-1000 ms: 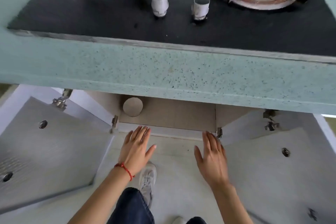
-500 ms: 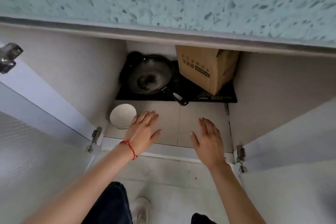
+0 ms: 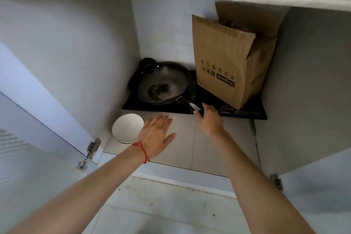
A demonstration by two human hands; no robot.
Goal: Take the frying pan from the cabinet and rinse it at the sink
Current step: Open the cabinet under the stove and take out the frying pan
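Reaching into the open cabinet (image 3: 91, 47), both hands are spread and grasp nothing. The right hand (image 3: 209, 119) has its fingertips at the tip of the pan handle (image 3: 187, 103) but has not closed round it; whether it already touches I cannot tell. The left hand (image 3: 155, 136) hovers flat, palm down, over the cabinet floor, short of the pan and nearer the cabinet's front edge.

One frying pan (image 3: 163, 82) sits at the back left of the cabinet floor on one dark flat mat (image 3: 207, 109), its handle pointing toward the front. Just to the pan's right stands one cardboard box (image 3: 228, 59), open at the top, resting on the same mat. In front of the pan and to its left sits a short stack of white bowls (image 3: 127, 127); I cannot count them exactly.

My judgement of the risks: the pan is probably heavy for a grip at the very end of the handle, so it could tip or twist as it lifts. Swinging it out to the right could knock the box, which stands close beside the pan rim. Dragging rather than lifting may pull the mat forward with it. The left hand or the pan could clip the bowls on the way out.
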